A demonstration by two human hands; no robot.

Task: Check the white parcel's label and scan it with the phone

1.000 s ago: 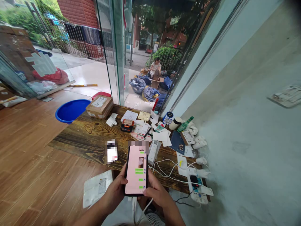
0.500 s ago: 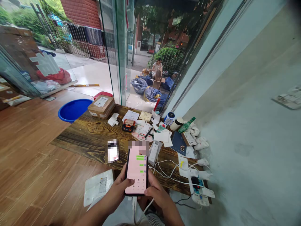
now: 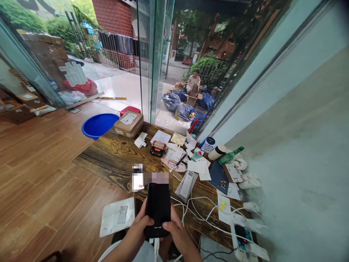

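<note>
A black smartphone (image 3: 158,205) stands upright between my two hands, its screen mostly dark, with a white charging cable (image 3: 156,247) plugged into its lower end. My left hand (image 3: 143,218) wraps the phone's left edge, thumb on the lower screen. On the opposite edge my right hand (image 3: 173,222) grips it too, its thumb at the lower right corner. Just beyond the phone, another phone (image 3: 138,182) with a lit, blurred screen lies on the wooden table (image 3: 109,156). A plastic-wrapped white box (image 3: 187,183) lies to the right of it.
A cardboard parcel (image 3: 128,123), a small black-and-orange printer (image 3: 158,148), papers and a green bottle (image 3: 231,155) lie on the table. White cables run to a power strip (image 3: 241,240). A blue basin (image 3: 99,124) stands beyond the table; a white package (image 3: 117,217) is at left. Outside sits a person (image 3: 194,80).
The phone's screen has gone from a pink chat page to mostly black. My left thumb has shifted slightly down. The whole view has turned a little left.
</note>
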